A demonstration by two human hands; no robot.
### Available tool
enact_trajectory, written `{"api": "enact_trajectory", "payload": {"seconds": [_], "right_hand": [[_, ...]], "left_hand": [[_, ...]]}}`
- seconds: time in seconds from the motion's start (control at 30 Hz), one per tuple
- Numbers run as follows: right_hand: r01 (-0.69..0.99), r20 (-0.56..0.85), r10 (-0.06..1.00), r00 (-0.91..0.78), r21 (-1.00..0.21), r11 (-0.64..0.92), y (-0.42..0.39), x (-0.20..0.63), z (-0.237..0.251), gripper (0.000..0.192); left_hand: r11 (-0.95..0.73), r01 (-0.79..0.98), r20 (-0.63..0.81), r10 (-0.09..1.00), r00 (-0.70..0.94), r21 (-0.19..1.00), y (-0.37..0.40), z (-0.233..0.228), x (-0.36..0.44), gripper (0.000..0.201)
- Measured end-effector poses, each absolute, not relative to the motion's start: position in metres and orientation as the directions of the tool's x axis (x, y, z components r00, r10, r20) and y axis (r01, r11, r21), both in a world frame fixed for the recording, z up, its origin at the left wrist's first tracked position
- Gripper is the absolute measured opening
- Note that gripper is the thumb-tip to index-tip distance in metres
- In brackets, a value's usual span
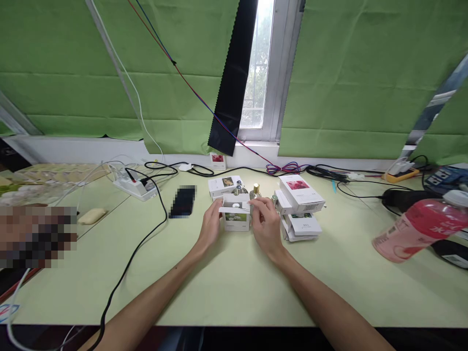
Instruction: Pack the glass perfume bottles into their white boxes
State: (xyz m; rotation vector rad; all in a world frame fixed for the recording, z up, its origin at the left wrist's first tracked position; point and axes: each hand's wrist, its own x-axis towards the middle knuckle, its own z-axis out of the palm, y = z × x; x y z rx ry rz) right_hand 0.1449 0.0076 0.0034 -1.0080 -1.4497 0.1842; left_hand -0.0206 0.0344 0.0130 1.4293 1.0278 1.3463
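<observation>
A small white cardboard box (236, 225) with a green floral picture on its front stands on the table between my hands, its top flap raised. My left hand (210, 225) grips the box along its left side. Bent fingers of my right hand (267, 225) hold the upper right edge near the flap. What lies inside the box is hidden. Just behind it stand a glass bottle with a gold cap (256, 188) and a smaller bottle with a silvery top (239, 186). Another white box (223, 185) lies behind my left hand.
Stacked white boxes (302, 195) sit right of my right hand. A pink drink bottle (411, 229) stands far right. A dark phone (183, 201), a power strip (135, 187) and a black cable (146, 239) lie left. Another person's blurred hand (32, 234) shows at the left edge.
</observation>
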Motion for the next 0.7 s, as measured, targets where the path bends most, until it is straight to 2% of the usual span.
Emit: {"api": "enact_trajectory", "payload": {"seconds": [0.7], "right_hand": [[0.395,0.696,0.706,0.134,-0.69,0.606,0.0076,0.1419,0.003,0.028]], "left_hand": [[-0.261,-0.005,0.261,0.964,0.047,0.965,0.0356,0.0115,-0.0211,0.033]]}}
